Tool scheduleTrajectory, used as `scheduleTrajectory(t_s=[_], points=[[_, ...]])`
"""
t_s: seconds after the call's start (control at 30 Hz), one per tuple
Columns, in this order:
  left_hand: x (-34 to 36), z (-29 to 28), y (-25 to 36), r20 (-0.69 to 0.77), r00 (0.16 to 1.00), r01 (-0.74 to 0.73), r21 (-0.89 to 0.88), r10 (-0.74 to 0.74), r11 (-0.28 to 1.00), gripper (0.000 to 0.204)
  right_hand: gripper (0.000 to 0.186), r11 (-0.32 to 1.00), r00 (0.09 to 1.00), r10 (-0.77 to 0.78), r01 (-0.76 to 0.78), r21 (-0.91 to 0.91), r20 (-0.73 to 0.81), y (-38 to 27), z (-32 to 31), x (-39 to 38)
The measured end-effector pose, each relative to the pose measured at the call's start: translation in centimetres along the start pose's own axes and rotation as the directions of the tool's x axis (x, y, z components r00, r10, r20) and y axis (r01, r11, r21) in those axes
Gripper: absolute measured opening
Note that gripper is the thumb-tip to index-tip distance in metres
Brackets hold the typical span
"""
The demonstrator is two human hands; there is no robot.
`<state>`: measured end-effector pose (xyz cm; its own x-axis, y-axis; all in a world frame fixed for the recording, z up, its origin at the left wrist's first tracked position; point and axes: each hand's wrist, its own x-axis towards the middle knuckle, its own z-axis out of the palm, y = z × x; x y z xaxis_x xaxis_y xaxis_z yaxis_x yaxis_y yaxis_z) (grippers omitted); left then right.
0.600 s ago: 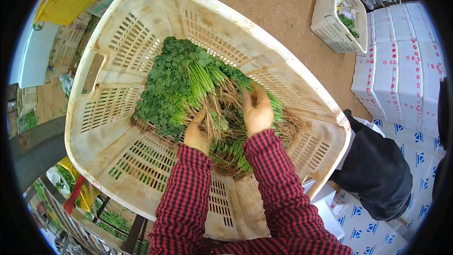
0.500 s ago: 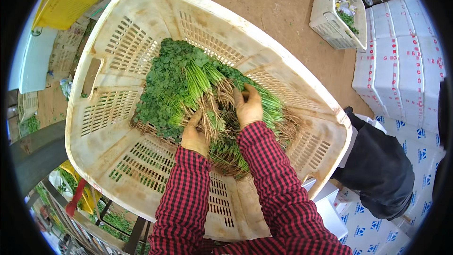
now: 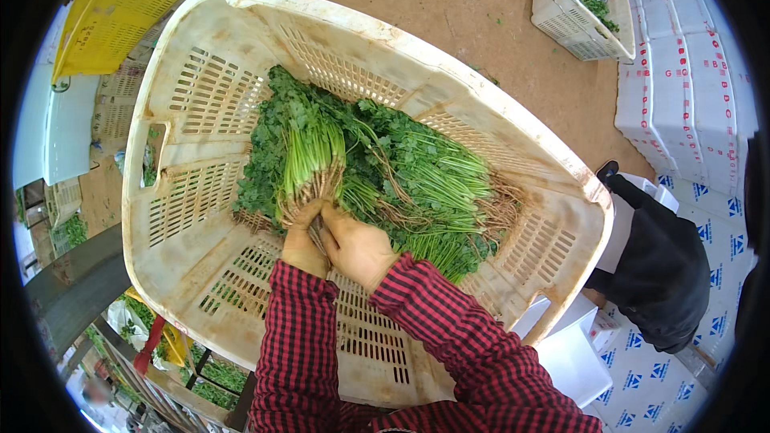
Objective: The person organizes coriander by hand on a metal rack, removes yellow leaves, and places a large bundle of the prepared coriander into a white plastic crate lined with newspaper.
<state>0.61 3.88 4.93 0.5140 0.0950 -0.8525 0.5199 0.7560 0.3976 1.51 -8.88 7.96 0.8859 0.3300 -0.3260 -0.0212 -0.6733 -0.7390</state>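
Inside a large off-white plastic crate (image 3: 228, 261) lies a heap of cilantro (image 3: 437, 180), green-leaved with brown roots. My left hand (image 3: 303, 247) is closed round the root end of a cilantro bunch (image 3: 314, 156), whose leaves point away from me. Pressed against it, my right hand (image 3: 361, 250) is also closed at the roots, with its thumb and fingers close to my left thumb. The bunch lies over the left part of the heap. Exactly which roots each hand grips is partly hidden by the fingers.
Slotted crate walls rise all round my hands. A yellow crate (image 3: 128, 8) stands at the far left, and a smaller white crate (image 3: 561, 28) with greens is at the far right. White wrapped boxes (image 3: 674, 88) are stacked beyond a person in black (image 3: 654, 273).
Both hands have come together at the root end of the bunch. My right hand moved left and nearer, off the middle of the heap. The bunch now stands more upright in view.
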Motion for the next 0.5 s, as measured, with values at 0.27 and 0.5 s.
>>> scheduleTrajectory(t_s=[0.27, 0.5], points=[[-2.9, -0.1, 7.9, -0.042, 0.99, 0.1, -0.437, -0.132, 0.894, 0.022, 0.036, 0.516, 0.836, 0.495, -0.065, 0.854, -0.236, 4.7, -7.0, 1.9], [-1.3, -1.8, 7.1, 0.122, 0.975, 0.223, -0.471, -0.187, 0.853, 0.028, 0.07, 0.589, 0.929, 0.33, -0.064, 0.806, -0.167, 9.7, -0.8, 11.8]])
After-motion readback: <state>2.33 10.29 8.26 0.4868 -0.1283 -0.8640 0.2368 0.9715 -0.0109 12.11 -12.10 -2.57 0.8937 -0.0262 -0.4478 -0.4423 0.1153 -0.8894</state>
